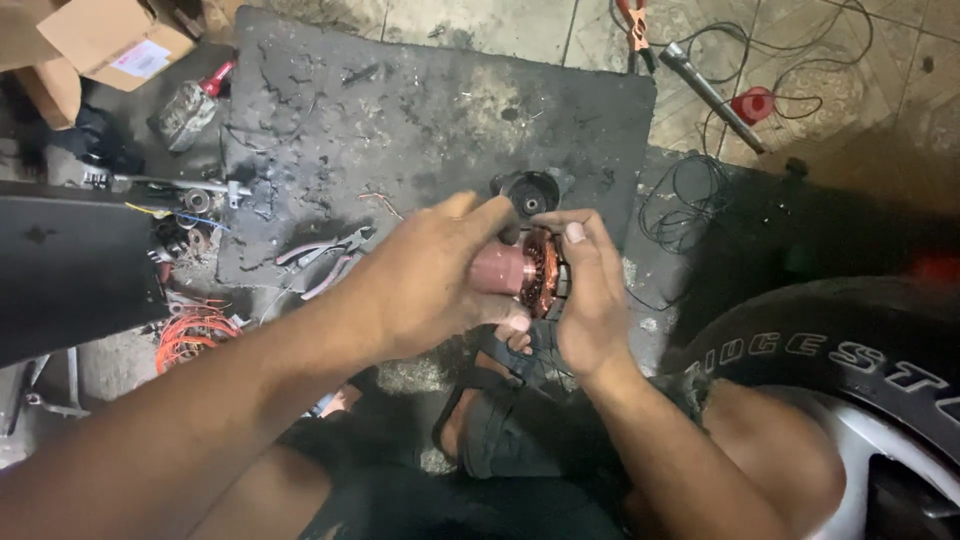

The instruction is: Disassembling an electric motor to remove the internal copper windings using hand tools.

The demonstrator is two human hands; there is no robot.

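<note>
Left hand (430, 280): wrapped around the motor armature (520, 272), fingers closed on its reddish body.
Right hand (590, 295): cupped on the armature's copper-wound end, fingertips touching.
Armature: held between both hands, above dark mat (400, 110).
Pliers (325, 255): on mat, left.
Tyre (850, 350): right, near.

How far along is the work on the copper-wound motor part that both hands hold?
Done: the copper-wound motor part is out of any housing, and a black round cap lies apart on the dark mat. In hand: the left hand and right hand grip it. Left: red-handled pliers lie unused; reassembly is not begun.
</note>
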